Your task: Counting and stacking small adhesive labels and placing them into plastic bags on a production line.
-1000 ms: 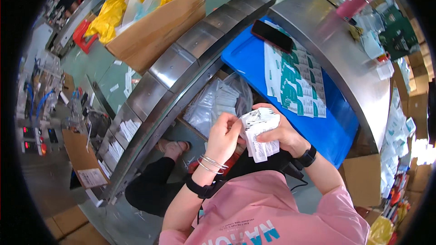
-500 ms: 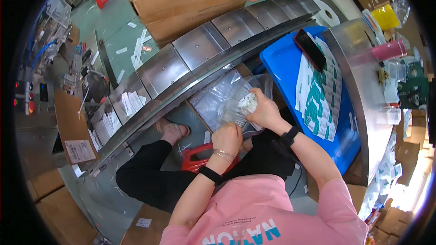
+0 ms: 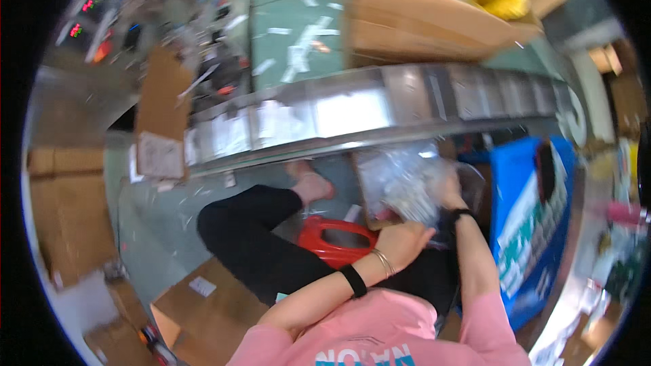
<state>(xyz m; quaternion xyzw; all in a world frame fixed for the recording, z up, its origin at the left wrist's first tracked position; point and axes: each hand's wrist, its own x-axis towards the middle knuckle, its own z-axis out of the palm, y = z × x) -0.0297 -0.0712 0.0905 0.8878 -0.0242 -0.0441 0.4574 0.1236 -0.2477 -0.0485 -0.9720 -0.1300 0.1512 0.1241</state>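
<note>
**Head view: both hands at a bag of clear packets**

Head camera looks down, blurred by motion, on a seated person in a pink top and black trousers. The right hand, a dark band on its wrist, reaches into a clear plastic bag full of small see-through packets; its fingers are lost in the blur and the plastic, so I cannot tell whether they grip anything. The left hand, with thin bangles and a black wristband, sits loosely curled at the near edge of the same bag, touching it. The bag lies on the person's lap side, just below a long metal conveyor. A red stool shows beneath the left hand. A blue bin stands to the right, and a cardboard box beyond the conveyor.
</note>
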